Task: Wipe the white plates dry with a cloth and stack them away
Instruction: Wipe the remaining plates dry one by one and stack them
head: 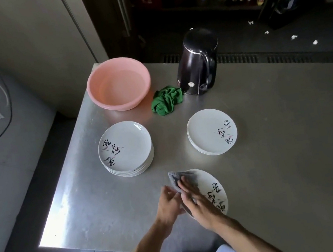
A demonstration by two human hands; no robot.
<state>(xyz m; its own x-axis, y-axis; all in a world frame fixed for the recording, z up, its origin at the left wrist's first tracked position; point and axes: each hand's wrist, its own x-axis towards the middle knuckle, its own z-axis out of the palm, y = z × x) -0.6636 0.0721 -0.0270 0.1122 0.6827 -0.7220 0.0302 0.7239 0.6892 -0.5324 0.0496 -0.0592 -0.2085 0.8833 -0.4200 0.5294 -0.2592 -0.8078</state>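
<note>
Steel tabletop (273,153) fills the view; above its near edge the left hand (168,203) grips the rim of a tilted white plate (213,185) while the right hand (199,205) presses a grey cloth (176,178) on it with flat fingers. Ahead-right, nearer the right hand, lies the shorter stack (209,128), likely the plate's destination. The taller stack (125,147) sits ahead-left, with the pink basin (93,93) and black kettle (197,63) beyond.

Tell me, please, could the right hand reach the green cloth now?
Probably yes: bare table leads straight to the green cloth, though the right hand is pressing the grey cloth on the plate.
</note>
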